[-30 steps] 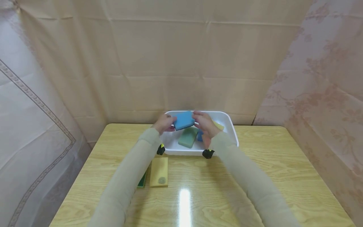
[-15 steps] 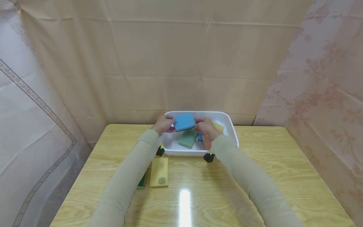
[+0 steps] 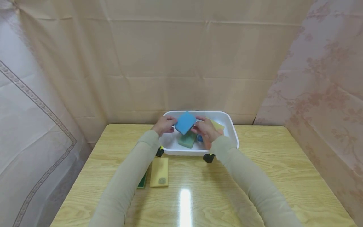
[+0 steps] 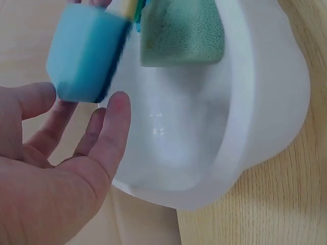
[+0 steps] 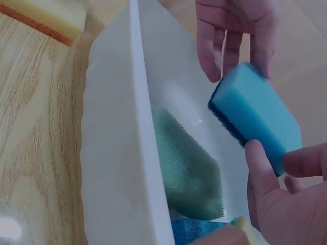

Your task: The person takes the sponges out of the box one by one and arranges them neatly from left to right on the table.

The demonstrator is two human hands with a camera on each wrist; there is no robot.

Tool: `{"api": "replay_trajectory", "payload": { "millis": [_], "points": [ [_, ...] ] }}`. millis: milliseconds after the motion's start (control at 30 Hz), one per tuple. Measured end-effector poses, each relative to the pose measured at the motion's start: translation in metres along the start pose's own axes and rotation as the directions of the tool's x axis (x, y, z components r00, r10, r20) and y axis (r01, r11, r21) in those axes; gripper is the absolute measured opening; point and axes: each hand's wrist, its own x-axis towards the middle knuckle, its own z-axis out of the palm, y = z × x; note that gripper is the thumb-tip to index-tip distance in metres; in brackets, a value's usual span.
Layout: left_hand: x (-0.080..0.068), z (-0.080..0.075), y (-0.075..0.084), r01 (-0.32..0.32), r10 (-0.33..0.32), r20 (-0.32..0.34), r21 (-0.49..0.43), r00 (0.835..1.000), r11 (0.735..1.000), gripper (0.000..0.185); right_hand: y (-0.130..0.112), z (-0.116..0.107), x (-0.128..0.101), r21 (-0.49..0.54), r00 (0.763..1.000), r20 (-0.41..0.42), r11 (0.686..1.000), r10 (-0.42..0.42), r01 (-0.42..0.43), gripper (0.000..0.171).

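Above a white basin (image 3: 181, 152), both hands hold a light-blue sponge (image 3: 185, 122) with a dark scouring layer. At its left corner are the thumb and fingertips of my left hand (image 3: 164, 125); the other fingers spread free in the left wrist view. My right hand (image 3: 206, 128) pinches the opposite end between thumb and fingers, seen in the right wrist view around the sponge (image 5: 260, 109). Inside the basin lie a green sponge (image 4: 181, 35), a darker blue sponge (image 5: 196, 230) partly hidden by the right hand, and a yellow piece (image 3: 217, 124).
On the wooden table (image 3: 255, 164), left in front of the basin, lies a yellow sponge (image 3: 159, 171) with a dark round mark. Beside it is a green-topped pad (image 3: 142, 181), partly covered by the left sleeve. A beige curtain (image 3: 181, 63) hangs close behind the basin.
The light-blue sponge has turned between the hands and now stands cornerwise. My right hand has shifted slightly down and its fingers have changed place on the sponge. The left hand has hardly moved.
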Motion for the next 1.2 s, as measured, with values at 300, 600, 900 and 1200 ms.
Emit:
{"api": "replay_trajectory", "payload": {
  "millis": [300,600,900,1200],
  "points": [
    [-0.001,0.006,0.001,-0.024,0.022,0.064,0.028,0.998,0.999,0.046,-0.003,-0.004,-0.004,0.026,1.000,-0.006,0.999,0.023,-0.023,0.047],
    [-0.012,0.009,-0.003,-0.051,0.052,0.105,-0.011,0.993,0.999,0.044,-0.004,-0.013,-0.013,-0.080,0.997,0.077,0.996,-0.031,0.037,0.044],
    [-0.036,0.010,-0.001,-0.075,0.091,0.125,-0.132,0.988,0.988,0.055,-0.008,-0.016,-0.028,-0.137,0.991,0.073,0.983,-0.113,0.122,0.038],
    [-0.062,0.004,-0.020,-0.109,0.120,0.085,-0.123,0.989,0.986,0.060,0.004,-0.006,-0.058,-0.163,0.965,0.168,0.959,-0.203,0.231,0.045]
  ]
}}
